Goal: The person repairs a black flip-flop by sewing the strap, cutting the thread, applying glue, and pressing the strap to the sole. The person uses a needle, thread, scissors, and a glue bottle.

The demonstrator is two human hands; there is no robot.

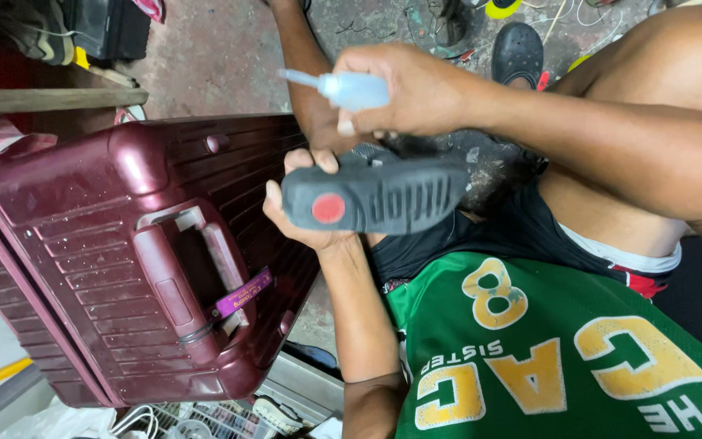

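My left hand (306, 207) has a closed grip around the heel end of a dark shoe sole (375, 195), thumb over the top edge and fingers wrapped underneath, so the round red spot on the tread faces up toward me. The sole's long axis runs left to right across my lap, heel at the left in my palm, toe end free at the right, over my dark shorts (522, 236).

My right hand (404, 89) is closed around a small clear squeeze bottle (351, 88), held just above the sole on its far side. The bottle lies almost level, its thin nozzle pointing left, ending above and a little left of my left thumb. Tip and sole are near but apart; I see nothing coming out of the nozzle.

So the sole lies directly below the bottle hand, and the right hand is the nearer one to the sole's free middle stretch. A maroon hard-shell suitcase (123, 252) lies on its side to the left, close to my left forearm.
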